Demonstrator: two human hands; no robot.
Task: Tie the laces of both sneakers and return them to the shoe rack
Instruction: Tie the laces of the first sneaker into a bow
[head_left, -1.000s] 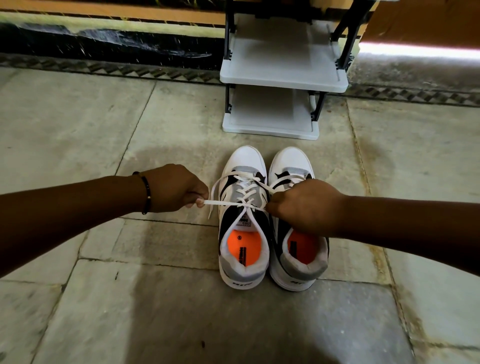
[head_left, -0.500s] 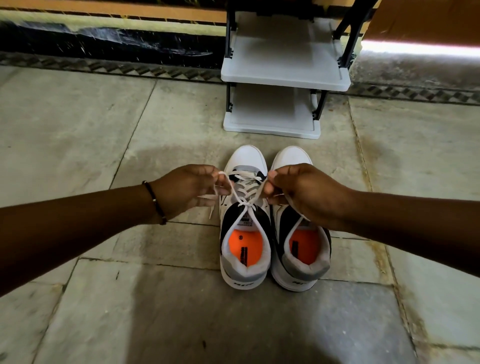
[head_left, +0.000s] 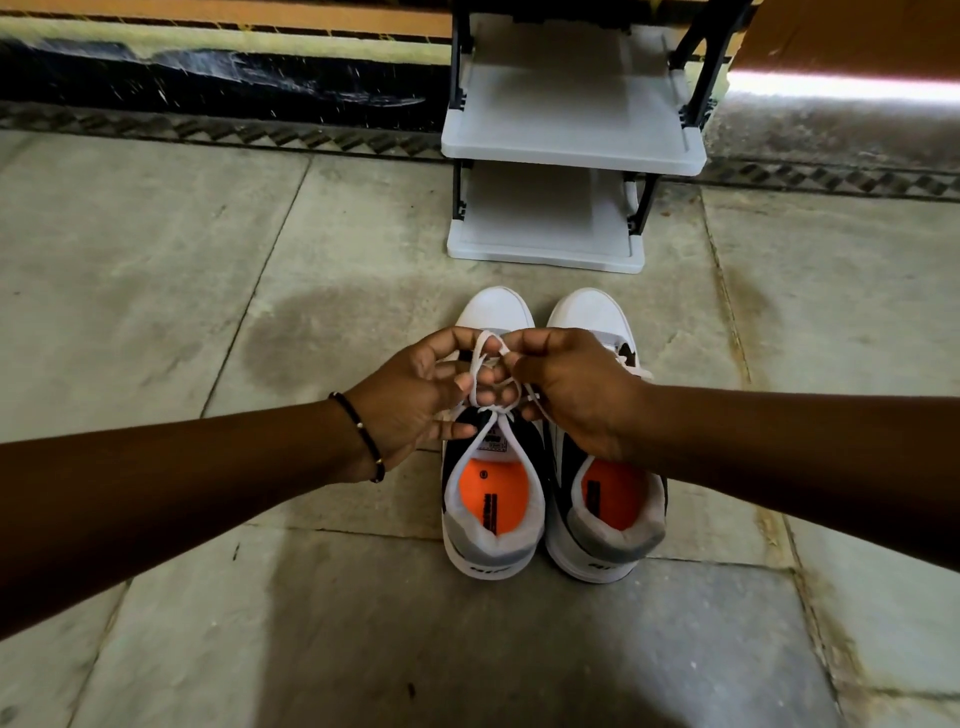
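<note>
White laces (head_left: 488, 364) are pinched between both hands above the left sneaker (head_left: 492, 499), which stands on the stone floor (head_left: 208, 260) with its toe toward the shoe rack (head_left: 566, 150). The left hand (head_left: 415, 395) curls its thumb and fingers around one strand, palm turned inward, and a dark beaded bracelet (head_left: 363, 441) circles its wrist. The right hand (head_left: 576, 389) is closed on the other strand, its fingertips meeting those of the left hand over the shoe's tongue, where a loop of lace stands up between them. Below the hands the laces run down to a crossing at the top eyelets.

The right sneaker (head_left: 608, 514) sits just beside the left one, touching or nearly touching along its side, partly covered by the right wrist; a loose lace end shows by its eyelets. Both shoes are white, grey and black with orange insoles.

The rack stands against the wall beyond the toes, grey shelves in a black frame, two shelves in view.
</note>
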